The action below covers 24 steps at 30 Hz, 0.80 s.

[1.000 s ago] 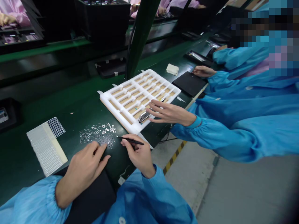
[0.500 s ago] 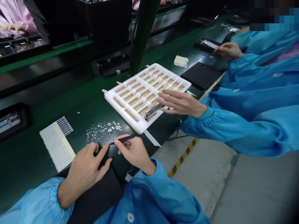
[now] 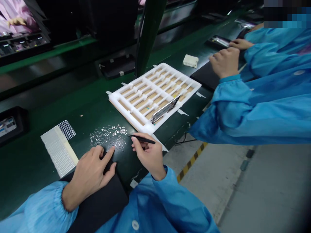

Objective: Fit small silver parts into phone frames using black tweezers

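Grips a slim black pointed tool (image 3: 146, 140) pencil-like in the right hand (image 3: 151, 157), probably for fine control, beside scattered small silvery metal pieces (image 3: 116, 132). Rests the left hand (image 3: 90, 171), visibly grasping nothing, at their near edge, perhaps for steadiness.

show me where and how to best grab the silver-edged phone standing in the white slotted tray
Probably best pinched at the middle of its raised long edge, coming from above, one finger on each broad face: the silver-edged phone is slim and stands on its long side, with its upper part above the white slotted tray.
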### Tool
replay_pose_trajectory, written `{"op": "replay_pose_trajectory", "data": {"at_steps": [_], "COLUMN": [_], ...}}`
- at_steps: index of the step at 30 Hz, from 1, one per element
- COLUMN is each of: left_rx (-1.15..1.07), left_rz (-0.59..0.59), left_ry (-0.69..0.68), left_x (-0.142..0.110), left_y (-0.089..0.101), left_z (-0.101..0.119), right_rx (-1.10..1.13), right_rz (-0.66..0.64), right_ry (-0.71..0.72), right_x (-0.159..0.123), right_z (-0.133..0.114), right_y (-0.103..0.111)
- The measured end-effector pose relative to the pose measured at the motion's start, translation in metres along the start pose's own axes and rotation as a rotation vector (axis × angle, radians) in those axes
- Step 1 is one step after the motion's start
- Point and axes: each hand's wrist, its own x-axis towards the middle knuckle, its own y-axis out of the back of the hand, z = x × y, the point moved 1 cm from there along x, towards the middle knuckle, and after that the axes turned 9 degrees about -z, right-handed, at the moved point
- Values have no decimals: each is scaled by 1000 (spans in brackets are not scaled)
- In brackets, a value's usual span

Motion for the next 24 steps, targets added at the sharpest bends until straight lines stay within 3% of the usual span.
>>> {"op": "replay_pose_trajectory", "data": {"at_steps": [7,17,24], "left_rx": [-11,1,19], "left_rz": [50,72,92], "left_ry": [-2,-7,-11], "left_x": [-1,1,2], "left_y": [-2,0,0], "left_z": [-1,-1,0], "right_rx": [-14,-24,46], "right_rz": [-44,-113,-92], "right_ry": [108,114,72], "right_x": [3,8,10], "right_z": [12,11,13], "right_y": [2,2,4]}}
